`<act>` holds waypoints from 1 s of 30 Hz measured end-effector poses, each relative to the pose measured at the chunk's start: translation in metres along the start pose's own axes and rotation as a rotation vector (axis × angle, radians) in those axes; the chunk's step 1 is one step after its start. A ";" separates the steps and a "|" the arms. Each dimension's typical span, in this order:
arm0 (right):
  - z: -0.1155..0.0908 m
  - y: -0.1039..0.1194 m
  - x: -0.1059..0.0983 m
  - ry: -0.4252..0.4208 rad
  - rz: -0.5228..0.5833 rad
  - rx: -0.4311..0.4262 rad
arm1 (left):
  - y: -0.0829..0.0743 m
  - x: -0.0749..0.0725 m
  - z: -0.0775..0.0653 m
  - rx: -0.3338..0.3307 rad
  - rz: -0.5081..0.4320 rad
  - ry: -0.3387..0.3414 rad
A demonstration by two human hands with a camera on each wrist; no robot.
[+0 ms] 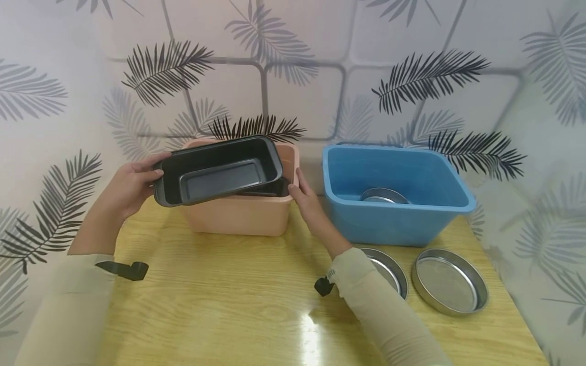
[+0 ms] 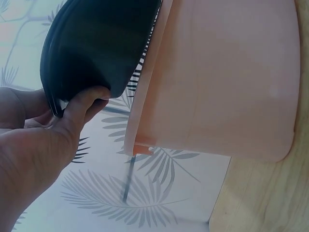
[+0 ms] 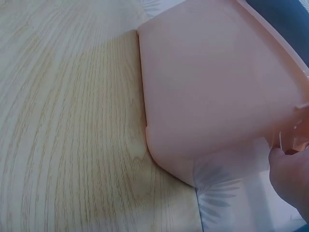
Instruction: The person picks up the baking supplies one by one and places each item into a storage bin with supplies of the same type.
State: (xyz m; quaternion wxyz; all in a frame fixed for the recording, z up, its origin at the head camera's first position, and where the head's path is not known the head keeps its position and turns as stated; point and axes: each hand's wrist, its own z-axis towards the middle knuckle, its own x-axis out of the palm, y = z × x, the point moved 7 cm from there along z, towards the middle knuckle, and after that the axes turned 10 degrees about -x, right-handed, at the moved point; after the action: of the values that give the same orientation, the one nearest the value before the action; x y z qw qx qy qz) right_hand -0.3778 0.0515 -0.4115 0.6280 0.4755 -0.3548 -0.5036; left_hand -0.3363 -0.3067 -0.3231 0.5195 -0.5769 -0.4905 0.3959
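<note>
My left hand pinches the left end of a black loaf pan, thumb on one side and fingers on the other. The pan is tilted, its hollow facing me, and it overlaps the top of a pink plastic bin. Inside that bin another dark pan shows in part beneath the held one. At the bin's right end, my right hand grips the rim near the front corner. From the left wrist view, the black loaf pan slants above the rim of the pink bin.
Right of the pink bin stands a blue bin with a round metal pan inside. Two more round metal pans, one at the right and one partly behind my right sleeve, lie before it on the wooden table. Leaf-patterned wall covering rises behind.
</note>
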 end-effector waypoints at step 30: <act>-0.001 -0.001 -0.001 0.006 -0.011 0.000 | 0.009 0.003 0.099 -0.136 0.487 -0.084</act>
State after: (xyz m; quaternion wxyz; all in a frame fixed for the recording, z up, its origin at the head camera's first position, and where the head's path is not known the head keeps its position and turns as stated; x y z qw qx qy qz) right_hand -0.3777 0.0524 -0.4128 0.6264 0.4788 -0.3503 -0.5056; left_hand -0.4299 -0.2832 -0.3465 0.3481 -0.6946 -0.3837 0.4990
